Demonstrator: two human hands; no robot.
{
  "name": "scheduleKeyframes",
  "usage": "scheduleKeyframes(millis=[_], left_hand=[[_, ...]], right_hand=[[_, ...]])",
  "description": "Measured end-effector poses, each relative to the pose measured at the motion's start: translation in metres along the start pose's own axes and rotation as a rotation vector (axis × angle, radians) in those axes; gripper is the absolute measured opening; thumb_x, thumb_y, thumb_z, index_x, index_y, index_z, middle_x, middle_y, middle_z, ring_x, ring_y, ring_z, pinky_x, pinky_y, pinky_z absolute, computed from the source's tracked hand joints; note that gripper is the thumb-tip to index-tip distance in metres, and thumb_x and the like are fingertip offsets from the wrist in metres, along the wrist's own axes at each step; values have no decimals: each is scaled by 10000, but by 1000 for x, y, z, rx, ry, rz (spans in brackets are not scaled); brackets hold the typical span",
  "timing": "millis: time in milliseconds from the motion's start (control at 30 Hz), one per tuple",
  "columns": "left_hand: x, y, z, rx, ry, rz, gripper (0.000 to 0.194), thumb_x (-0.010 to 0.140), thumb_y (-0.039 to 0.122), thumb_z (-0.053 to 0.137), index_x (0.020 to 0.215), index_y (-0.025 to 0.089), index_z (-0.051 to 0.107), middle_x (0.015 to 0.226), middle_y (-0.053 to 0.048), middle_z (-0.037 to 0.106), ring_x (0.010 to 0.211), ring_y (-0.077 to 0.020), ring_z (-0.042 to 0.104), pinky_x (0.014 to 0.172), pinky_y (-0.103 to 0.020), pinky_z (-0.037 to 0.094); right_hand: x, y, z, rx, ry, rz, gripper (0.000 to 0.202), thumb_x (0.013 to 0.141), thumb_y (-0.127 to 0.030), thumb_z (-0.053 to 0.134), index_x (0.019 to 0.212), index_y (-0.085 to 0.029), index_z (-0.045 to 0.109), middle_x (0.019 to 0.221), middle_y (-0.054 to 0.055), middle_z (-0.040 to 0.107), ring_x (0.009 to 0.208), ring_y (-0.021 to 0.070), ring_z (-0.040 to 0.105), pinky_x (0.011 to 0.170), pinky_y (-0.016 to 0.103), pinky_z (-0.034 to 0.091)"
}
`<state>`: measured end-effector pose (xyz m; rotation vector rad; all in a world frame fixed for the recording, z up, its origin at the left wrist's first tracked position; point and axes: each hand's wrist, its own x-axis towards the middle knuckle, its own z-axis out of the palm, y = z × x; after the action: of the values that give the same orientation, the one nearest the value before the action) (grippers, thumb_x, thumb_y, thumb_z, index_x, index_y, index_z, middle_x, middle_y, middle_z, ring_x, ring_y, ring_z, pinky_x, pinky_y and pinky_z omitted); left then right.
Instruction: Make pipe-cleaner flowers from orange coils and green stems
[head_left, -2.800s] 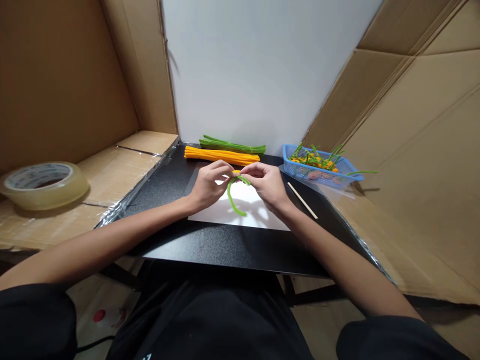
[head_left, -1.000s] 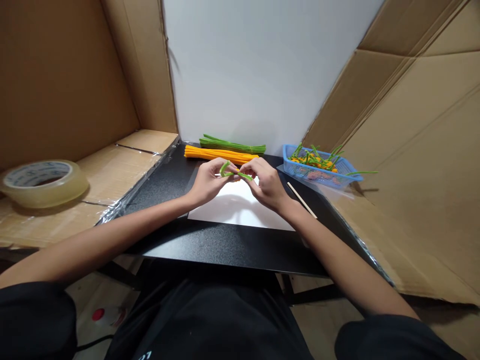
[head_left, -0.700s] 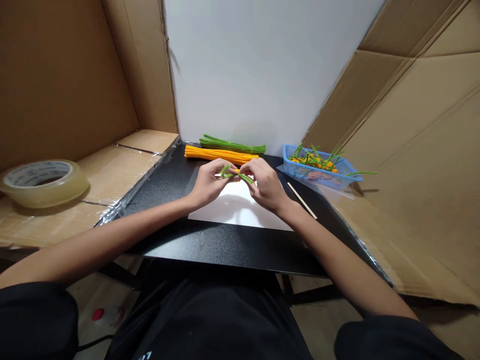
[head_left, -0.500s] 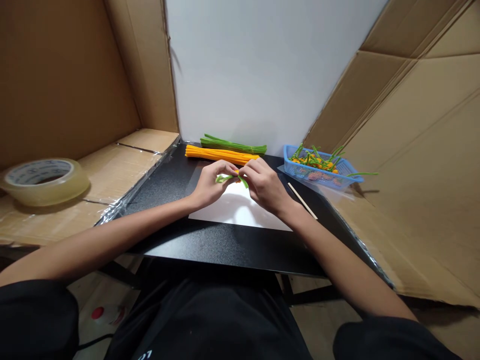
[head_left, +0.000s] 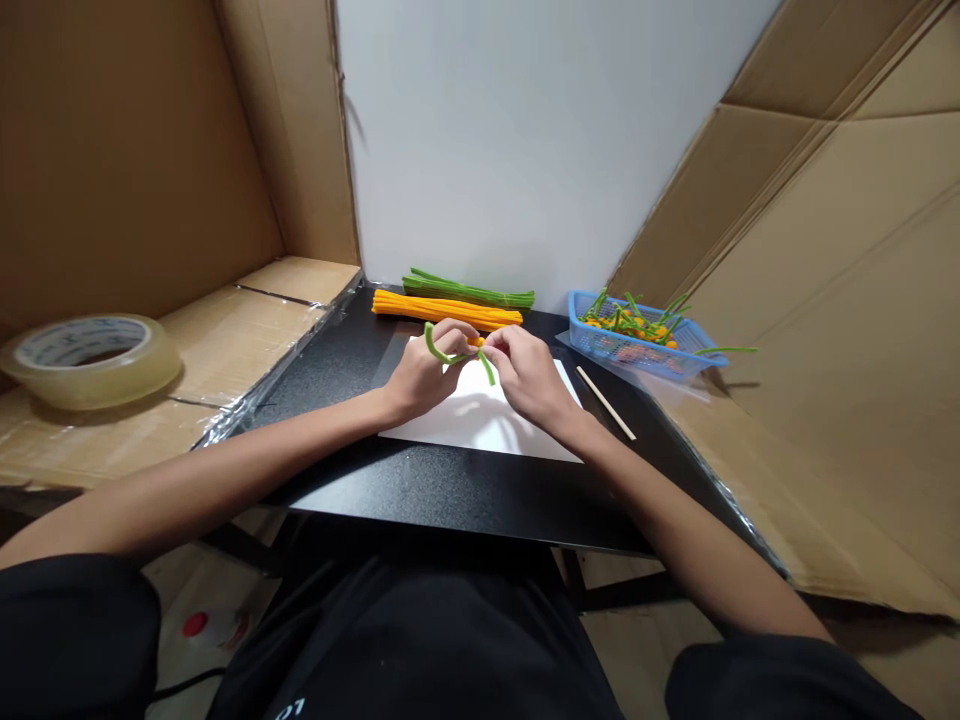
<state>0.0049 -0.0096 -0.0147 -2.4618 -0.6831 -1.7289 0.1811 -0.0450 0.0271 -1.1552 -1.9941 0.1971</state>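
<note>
On my head feed, the black table (head_left: 420, 490) carries a white sheet (head_left: 465, 422), with a blue basket (head_left: 637, 363) at its far right corner. Above the sheet I see the left hand (head_left: 421, 376) and right hand (head_left: 531, 376) pinched closed on a bent green strip (head_left: 434, 351), a small orange piece (head_left: 476, 341) sitting between their fingertips.

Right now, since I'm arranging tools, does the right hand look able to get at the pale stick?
Probably yes: the pale stick lies uncovered on the black table, close beside the right hand. That hand pinches the green-and-orange piece, though, so it would likely have to let go first.
</note>
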Motion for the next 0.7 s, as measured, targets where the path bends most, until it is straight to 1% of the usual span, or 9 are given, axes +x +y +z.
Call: scheduleKeyframes(millis=[67, 167, 233, 267, 333, 400, 467, 567, 700], left_hand=[[1, -1, -2, 39, -25, 60, 156, 969, 214, 553, 822, 194, 601, 992, -84, 726, 870, -171, 693, 768, -311, 574], [3, -6, -8, 79, -130, 221, 148, 972, 195, 531, 893, 200, 656, 1030, -92, 732, 898, -187, 692, 770, -330, 586], [3, -10, -10, 74, -181, 307, 162, 973, 176, 520, 923, 200, 672, 1051, -94, 733, 902, -191, 690, 760, -335, 589], [3, -11, -10, 71, -179, 311, 161, 973, 171, 521, 925, 198, 672, 1046, -94, 731, 896, -188, 690, 758, -330, 588], [3, -10, -9, 61, -118, 234, 139, 972, 177, 540, 899, 188, 658, 1004, -87, 722, 867, -171, 688, 754, -310, 584], [3, -7, -8, 34, -29, 100, 119, 966, 211, 585, 865, 180, 639, 955, -72, 704, 838, -157, 682, 735, -292, 576], [4, -4, -8, -18, 22, 12, 127, 952, 253, 636, 850, 177, 633, 930, -58, 692, 831, -154, 677, 724, -287, 571], [6, 0, -9, -76, 9, -13, 116, 935, 282, 678, 882, 180, 659, 926, -52, 692, 856, -162, 677, 756, -301, 579], [6, 2, -10, -130, -65, 8, 63, 935, 236, 673, 930, 184, 707, 943, -60, 688, 858, -159, 672, 756, -302, 593]], right_hand=[[1, -1, 0, 127, -42, 163, 151, 899, -266, 549, 762, -210, 579, 744, 26, 602, 695, 182, 511, 654, 324, 385], [1, -1, -1, 406, -198, 403, 308, 847, -417, 628, 642, -210, 528, 615, -19, 476, 590, 139, 403, 574, 297, 322], [1, 0, -1, 582, -307, 508, 404, 788, -517, 686, 608, -210, 497, 602, -30, 442, 582, 124, 383, 564, 287, 315], [1, 1, -1, 636, -327, 528, 423, 762, -550, 707, 616, -206, 510, 610, -29, 453, 589, 123, 392, 568, 284, 323], [2, 2, 0, 652, -267, 486, 414, 738, -576, 726, 672, -194, 580, 638, -20, 505, 609, 127, 426, 582, 285, 347], [2, 3, 1, 563, -144, 364, 387, 747, -564, 726, 725, -187, 640, 677, -2, 570, 643, 138, 473, 604, 290, 369], [3, 4, 3, 457, -70, 251, 352, 762, -532, 726, 756, -183, 676, 749, 29, 642, 705, 159, 533, 630, 297, 391], [3, 5, 3, 368, -47, 187, 269, 796, -447, 697, 764, -180, 684, 811, 53, 688, 758, 178, 584, 646, 302, 408], [1, 5, 2, 337, -45, 170, 164, 801, -316, 636, 722, -175, 660, 726, 25, 664, 705, 162, 583, 664, 293, 420]])
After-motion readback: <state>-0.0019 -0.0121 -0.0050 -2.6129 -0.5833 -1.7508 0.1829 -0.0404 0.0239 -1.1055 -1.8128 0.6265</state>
